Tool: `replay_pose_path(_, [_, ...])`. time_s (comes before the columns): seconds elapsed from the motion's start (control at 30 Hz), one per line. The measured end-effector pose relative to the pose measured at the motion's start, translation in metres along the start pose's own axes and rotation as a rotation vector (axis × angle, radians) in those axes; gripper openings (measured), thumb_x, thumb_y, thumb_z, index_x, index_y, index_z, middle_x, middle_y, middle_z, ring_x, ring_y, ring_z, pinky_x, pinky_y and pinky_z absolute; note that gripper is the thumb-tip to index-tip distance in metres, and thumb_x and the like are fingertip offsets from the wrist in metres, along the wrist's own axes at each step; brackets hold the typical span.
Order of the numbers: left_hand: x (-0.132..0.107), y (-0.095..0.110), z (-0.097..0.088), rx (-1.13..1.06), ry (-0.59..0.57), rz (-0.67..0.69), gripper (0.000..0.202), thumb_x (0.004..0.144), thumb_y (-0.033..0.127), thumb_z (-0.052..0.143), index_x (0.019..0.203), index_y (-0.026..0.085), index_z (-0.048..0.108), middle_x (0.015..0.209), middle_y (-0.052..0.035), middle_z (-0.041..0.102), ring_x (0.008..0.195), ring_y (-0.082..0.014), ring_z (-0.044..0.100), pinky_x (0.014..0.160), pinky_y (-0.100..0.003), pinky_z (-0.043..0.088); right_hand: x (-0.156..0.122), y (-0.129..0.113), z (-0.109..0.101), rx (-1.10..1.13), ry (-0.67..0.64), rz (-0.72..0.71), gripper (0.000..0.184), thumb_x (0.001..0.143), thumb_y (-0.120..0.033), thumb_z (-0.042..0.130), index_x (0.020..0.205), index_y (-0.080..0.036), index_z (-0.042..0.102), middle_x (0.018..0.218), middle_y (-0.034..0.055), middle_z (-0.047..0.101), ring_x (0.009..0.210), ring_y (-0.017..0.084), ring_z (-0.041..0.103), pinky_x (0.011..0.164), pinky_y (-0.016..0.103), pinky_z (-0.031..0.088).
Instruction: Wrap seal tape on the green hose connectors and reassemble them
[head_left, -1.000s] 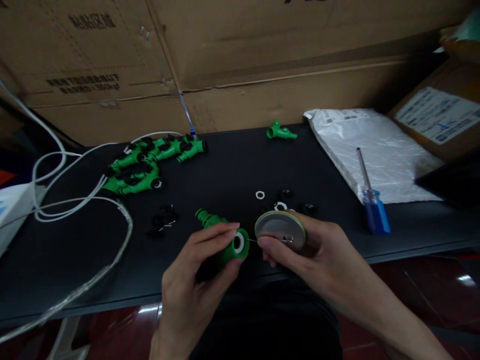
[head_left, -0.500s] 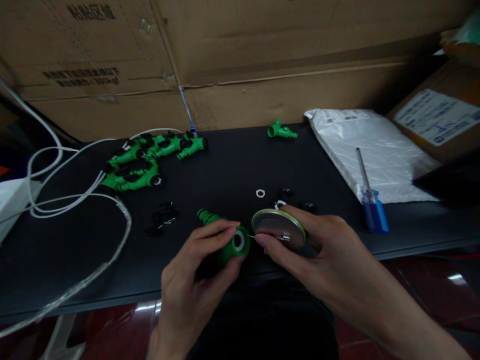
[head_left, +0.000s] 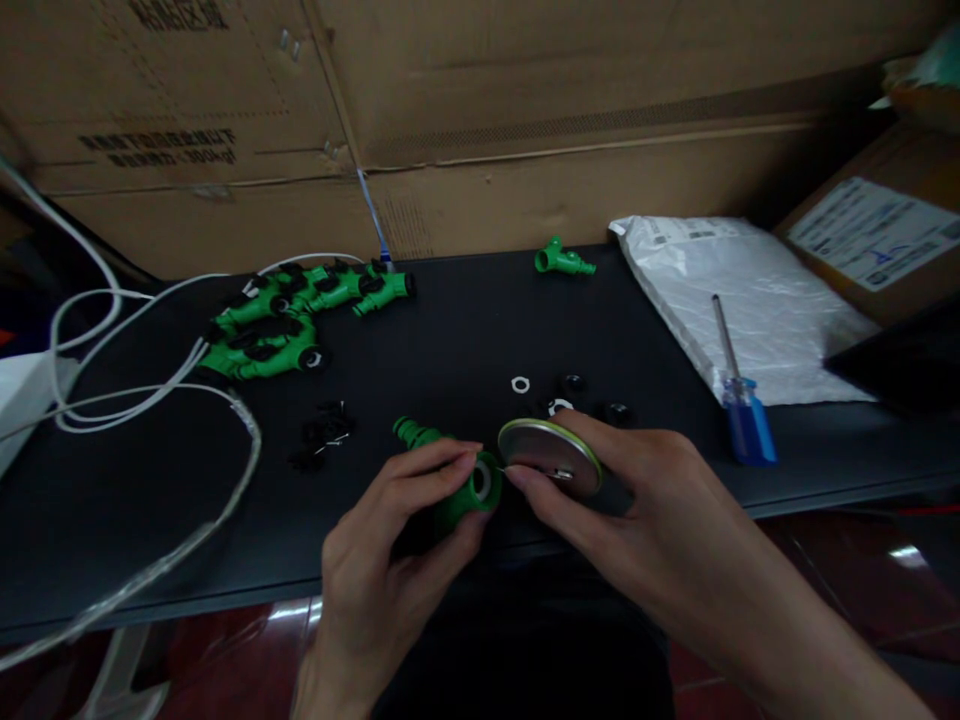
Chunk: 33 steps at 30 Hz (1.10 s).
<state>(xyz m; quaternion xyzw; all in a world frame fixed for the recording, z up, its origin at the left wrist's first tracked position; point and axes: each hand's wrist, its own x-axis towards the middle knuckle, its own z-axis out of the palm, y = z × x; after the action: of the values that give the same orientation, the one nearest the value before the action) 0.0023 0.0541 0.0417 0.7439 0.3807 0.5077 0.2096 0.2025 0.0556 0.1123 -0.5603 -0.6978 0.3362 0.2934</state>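
Note:
My left hand (head_left: 401,545) is closed around a green plastic hose connector (head_left: 421,434), its round open end turned to the right. Inside that opening sits a pale ring (head_left: 484,480). Between the fingers of my right hand (head_left: 600,490) is a round pin-back badge (head_left: 553,450) with a yellow-green rim, its metal back facing me. The badge's thin pin sticks out leftward past my thumb, its tip at the connector's mouth. Whether the tip touches the ring I cannot tell. Just beyond the badge lie white washers (head_left: 520,385) and black caps (head_left: 617,412).
Several green connectors with black parts (head_left: 270,350) are heaped at the back left, by white cables (head_left: 90,425). Small black pieces (head_left: 324,435) lie nearer. Another green connector (head_left: 562,261) stands at the back. A blue screwdriver (head_left: 748,425) rests against a white parcel (head_left: 750,290) on the right.
My right hand has brought the badge slightly left, so its pin tip is closer to the connector's opening. The connector has turned very slightly in my left hand.

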Motion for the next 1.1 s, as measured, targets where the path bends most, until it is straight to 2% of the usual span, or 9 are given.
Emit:
replay_pose_path(0.1, [0.001,0.001,0.0,0.025,-0.004,0.017,0.044,0.087,-0.001,0.076,0.123,0.022,0.068,0.125,-0.0045,0.075,0.106,-0.017,0.076,0.095,-0.032,0.065,-0.003,0.0,0.001,-0.046,0.001,-0.059,0.009,0.098,-0.018,0.064,0.093,-0.025,0.065,0.086,-0.0028,0.074,0.075,0.014,0.072,0.066,0.025,0.049])
replay_pose_path(0.23, [0.001,0.001,-0.001,0.046,-0.014,0.04,0.04,0.087,0.0,0.076,0.12,0.02,0.068,0.123,-0.0041,0.076,0.109,-0.0162,0.075,0.095,-0.028,0.064,-0.005,-0.002,0.0,-0.156,-0.004,-0.154,0.014,0.102,-0.017,0.058,0.091,-0.026,0.059,0.081,-0.0031,0.069,0.067,0.013,0.067,0.06,0.026,0.043])
replay_pose_path(0.37, [0.0,0.002,-0.002,0.056,-0.014,0.037,0.039,0.087,0.0,0.077,0.119,0.019,0.068,0.122,-0.0032,0.077,0.108,-0.0147,0.075,0.096,-0.024,0.063,-0.006,0.002,-0.002,-0.197,-0.04,-0.142,0.009,0.101,-0.021,0.061,0.095,-0.028,0.059,0.082,-0.004,0.07,0.072,0.015,0.069,0.059,0.027,0.041])
replay_pose_path(0.47, [-0.001,0.001,-0.002,0.081,-0.025,0.044,0.039,0.086,0.0,0.078,0.12,0.019,0.069,0.123,-0.0042,0.077,0.107,-0.015,0.076,0.096,-0.025,0.063,-0.002,0.003,-0.005,-0.175,-0.071,-0.097,0.006,0.099,-0.025,0.066,0.099,-0.029,0.062,0.088,-0.0042,0.072,0.081,0.016,0.07,0.065,0.027,0.043])
replay_pose_path(0.53, [-0.001,0.001,-0.002,0.079,-0.027,0.058,0.04,0.086,0.0,0.078,0.12,0.018,0.069,0.123,-0.0047,0.077,0.106,-0.015,0.076,0.095,-0.025,0.064,0.004,0.002,-0.009,-0.126,-0.108,-0.06,0.004,0.099,-0.025,0.066,0.099,-0.028,0.065,0.088,-0.0037,0.072,0.079,0.016,0.068,0.067,0.027,0.043])
replay_pose_path(0.63, [-0.002,0.002,-0.004,0.024,-0.03,0.032,0.041,0.086,-0.001,0.077,0.12,0.019,0.068,0.123,-0.0042,0.077,0.109,-0.0152,0.075,0.096,-0.025,0.064,0.015,0.003,-0.015,-0.03,-0.186,-0.044,0.01,0.1,-0.026,0.065,0.09,-0.025,0.068,0.079,-0.0041,0.068,0.069,0.014,0.061,0.063,0.026,0.041])
replay_pose_path(0.83, [-0.003,0.001,-0.006,-0.127,-0.026,-0.014,0.049,0.082,-0.005,0.077,0.123,0.022,0.068,0.122,-0.0028,0.077,0.116,-0.0157,0.074,0.098,-0.024,0.063,0.031,0.017,-0.023,0.432,-0.4,0.021,0.013,0.096,-0.028,0.071,0.089,-0.018,0.071,0.076,-0.003,0.064,0.069,0.011,0.054,0.061,0.023,0.043])
replay_pose_path(1.1, [0.0,0.002,-0.005,-0.263,-0.006,-0.07,0.053,0.082,-0.006,0.077,0.124,0.024,0.069,0.124,-0.0008,0.075,0.114,-0.0141,0.075,0.097,-0.021,0.064,0.037,0.022,-0.02,0.702,-0.456,0.099,0.023,0.085,-0.034,0.085,0.08,-0.016,0.071,0.069,-0.0026,0.067,0.063,0.01,0.06,0.061,0.02,0.05])
